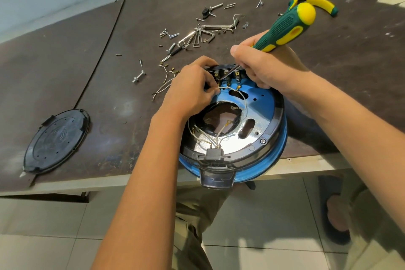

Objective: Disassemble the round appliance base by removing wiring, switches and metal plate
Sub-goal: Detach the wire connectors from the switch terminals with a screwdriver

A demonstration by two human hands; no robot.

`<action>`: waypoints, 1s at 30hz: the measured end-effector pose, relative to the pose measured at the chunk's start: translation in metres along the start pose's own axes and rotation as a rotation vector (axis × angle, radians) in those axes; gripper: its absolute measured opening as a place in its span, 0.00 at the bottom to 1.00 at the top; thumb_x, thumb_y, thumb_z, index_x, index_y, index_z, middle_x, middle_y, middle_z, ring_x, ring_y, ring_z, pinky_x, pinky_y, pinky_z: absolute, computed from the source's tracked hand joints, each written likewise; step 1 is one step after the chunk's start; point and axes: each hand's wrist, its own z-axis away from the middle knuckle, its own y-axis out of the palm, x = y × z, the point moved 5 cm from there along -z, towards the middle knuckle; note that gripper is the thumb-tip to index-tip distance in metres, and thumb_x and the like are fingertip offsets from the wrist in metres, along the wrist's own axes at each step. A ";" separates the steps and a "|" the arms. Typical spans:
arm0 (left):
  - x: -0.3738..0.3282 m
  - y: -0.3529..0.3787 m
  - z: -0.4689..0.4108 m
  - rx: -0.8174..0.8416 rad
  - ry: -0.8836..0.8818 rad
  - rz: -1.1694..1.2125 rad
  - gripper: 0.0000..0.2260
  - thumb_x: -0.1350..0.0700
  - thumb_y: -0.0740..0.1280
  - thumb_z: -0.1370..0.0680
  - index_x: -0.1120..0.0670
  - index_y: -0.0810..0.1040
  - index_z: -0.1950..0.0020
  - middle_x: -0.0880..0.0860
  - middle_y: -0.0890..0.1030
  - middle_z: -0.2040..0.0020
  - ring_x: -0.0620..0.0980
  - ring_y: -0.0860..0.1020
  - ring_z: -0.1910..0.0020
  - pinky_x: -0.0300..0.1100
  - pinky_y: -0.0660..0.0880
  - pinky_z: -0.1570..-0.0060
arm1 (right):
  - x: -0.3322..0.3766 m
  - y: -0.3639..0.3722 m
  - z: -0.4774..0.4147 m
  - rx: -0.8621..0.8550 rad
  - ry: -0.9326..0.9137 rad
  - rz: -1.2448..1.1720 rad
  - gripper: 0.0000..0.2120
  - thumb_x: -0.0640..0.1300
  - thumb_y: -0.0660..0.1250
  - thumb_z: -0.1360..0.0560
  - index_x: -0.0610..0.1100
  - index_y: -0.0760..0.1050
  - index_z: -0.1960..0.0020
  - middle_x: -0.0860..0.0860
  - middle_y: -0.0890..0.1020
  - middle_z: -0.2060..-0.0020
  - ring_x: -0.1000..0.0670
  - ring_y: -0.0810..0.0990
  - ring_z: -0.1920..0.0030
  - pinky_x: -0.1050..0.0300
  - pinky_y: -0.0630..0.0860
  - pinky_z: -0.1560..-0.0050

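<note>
The round appliance base [271,138], blue with a black rim, sits tilted at the table's front edge and overhangs it. Its shiny metal plate [254,116] has cut-outs, and white wires [221,129] run across it to a black connector [215,152] at the near rim. My left hand [190,92] pinches a white wire by the black switch block [228,74] at the far rim. My right hand [263,66] grips a green and yellow screwdriver [287,26], its tip set among the switch terminals.
A black round cover [57,142] lies on the dark table [109,85] at the left. Loose screws, bolts and hex keys [197,35] are scattered behind the base, with removed wires [162,87]. Green and yellow pliers [320,4] lie at the back right.
</note>
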 end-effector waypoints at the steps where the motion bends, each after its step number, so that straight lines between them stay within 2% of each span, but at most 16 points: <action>1: 0.000 0.000 0.000 0.001 0.001 0.002 0.03 0.55 0.74 0.25 0.52 0.87 0.58 0.43 0.74 0.32 0.47 0.76 0.42 0.49 0.77 0.47 | 0.000 0.000 0.000 0.001 0.013 -0.010 0.19 0.50 0.65 0.19 0.46 0.69 0.67 0.55 0.68 0.77 0.56 0.66 0.79 0.60 0.63 0.75; 8: -0.001 -0.001 0.000 0.013 0.002 0.018 0.03 0.57 0.74 0.25 0.53 0.87 0.57 0.44 0.74 0.32 0.45 0.77 0.44 0.50 0.77 0.45 | 0.004 0.002 0.002 -0.019 0.031 -0.064 0.19 0.49 0.65 0.19 0.47 0.68 0.68 0.51 0.67 0.75 0.55 0.64 0.80 0.59 0.62 0.75; 11: -0.003 -0.001 0.001 0.017 0.005 0.020 0.03 0.57 0.74 0.25 0.53 0.87 0.57 0.44 0.74 0.32 0.46 0.77 0.44 0.49 0.77 0.45 | 0.000 0.002 0.000 -0.044 0.025 -0.063 0.19 0.48 0.65 0.19 0.46 0.69 0.68 0.54 0.67 0.77 0.56 0.65 0.80 0.61 0.62 0.75; 14: -0.003 -0.002 0.001 0.014 -0.003 0.013 0.03 0.57 0.74 0.25 0.53 0.87 0.57 0.45 0.74 0.32 0.46 0.77 0.43 0.49 0.77 0.44 | -0.002 0.002 0.000 -0.030 -0.050 -0.040 0.19 0.47 0.65 0.18 0.43 0.70 0.67 0.57 0.67 0.80 0.55 0.68 0.79 0.63 0.63 0.71; 17: -0.001 -0.001 0.001 0.021 -0.011 0.001 0.03 0.57 0.73 0.25 0.54 0.87 0.57 0.45 0.74 0.32 0.47 0.76 0.43 0.49 0.77 0.44 | -0.002 0.000 0.004 -0.010 -0.161 -0.031 0.22 0.43 0.65 0.17 0.40 0.70 0.69 0.58 0.68 0.82 0.57 0.71 0.78 0.69 0.66 0.73; 20: -0.002 -0.002 0.001 0.017 -0.008 -0.009 0.03 0.57 0.73 0.25 0.53 0.87 0.57 0.45 0.74 0.32 0.47 0.76 0.42 0.50 0.76 0.44 | 0.000 0.001 0.006 0.038 -0.220 -0.024 0.23 0.40 0.64 0.17 0.30 0.68 0.67 0.55 0.66 0.81 0.57 0.68 0.78 0.71 0.64 0.73; 22: -0.002 -0.002 0.001 0.017 -0.007 -0.009 0.03 0.57 0.73 0.25 0.53 0.87 0.57 0.45 0.74 0.32 0.47 0.76 0.42 0.50 0.76 0.44 | 0.003 0.001 0.006 0.071 -0.251 -0.028 0.24 0.39 0.64 0.17 0.27 0.66 0.67 0.53 0.65 0.78 0.56 0.65 0.78 0.70 0.62 0.71; 26: -0.002 -0.002 0.000 0.019 -0.006 -0.013 0.04 0.56 0.73 0.24 0.53 0.87 0.57 0.46 0.74 0.32 0.47 0.76 0.42 0.49 0.77 0.45 | 0.006 0.001 0.008 0.101 -0.276 -0.029 0.24 0.38 0.64 0.16 0.29 0.65 0.68 0.48 0.64 0.76 0.56 0.64 0.76 0.68 0.61 0.69; 30: -0.002 -0.002 0.000 0.014 -0.001 -0.012 0.03 0.57 0.73 0.25 0.53 0.87 0.56 0.46 0.74 0.32 0.47 0.76 0.42 0.46 0.76 0.46 | 0.004 0.002 0.007 0.114 -0.245 -0.011 0.24 0.39 0.64 0.16 0.31 0.66 0.69 0.52 0.65 0.77 0.56 0.65 0.76 0.68 0.62 0.69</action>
